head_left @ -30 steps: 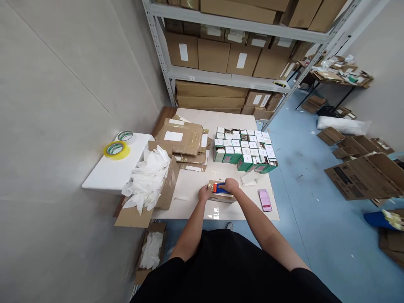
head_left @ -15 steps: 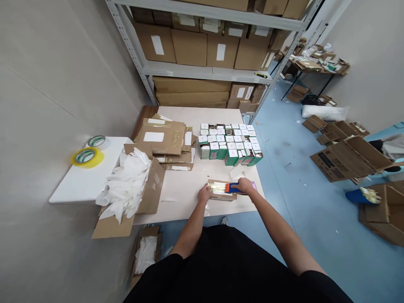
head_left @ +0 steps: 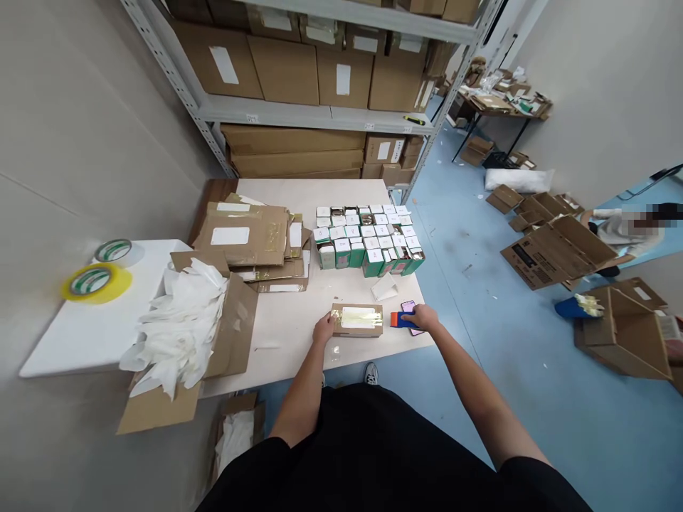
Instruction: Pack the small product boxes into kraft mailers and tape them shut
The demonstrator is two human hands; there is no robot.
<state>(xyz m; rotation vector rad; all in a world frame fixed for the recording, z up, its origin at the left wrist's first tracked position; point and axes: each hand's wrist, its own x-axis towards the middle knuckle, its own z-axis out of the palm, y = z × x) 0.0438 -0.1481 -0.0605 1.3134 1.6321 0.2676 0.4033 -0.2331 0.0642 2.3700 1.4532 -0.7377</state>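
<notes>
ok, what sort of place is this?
Likely a packing area in a storeroom: metal shelving stacked with cartons, a yellow tape roll, and a taped box at the left hand.

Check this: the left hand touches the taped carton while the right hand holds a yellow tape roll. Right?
You've misread the right hand: in the head view, it holds a blue-and-orange hand tool. The left hand does touch the taped carton.

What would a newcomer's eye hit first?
Probably the block of green-and-white boxes at the table's right. Next comes the yellow tape roll, far left. Up front, the left hand touches a taped cardboard box; the right hand holds a blue-and-orange tool beside it.
</notes>
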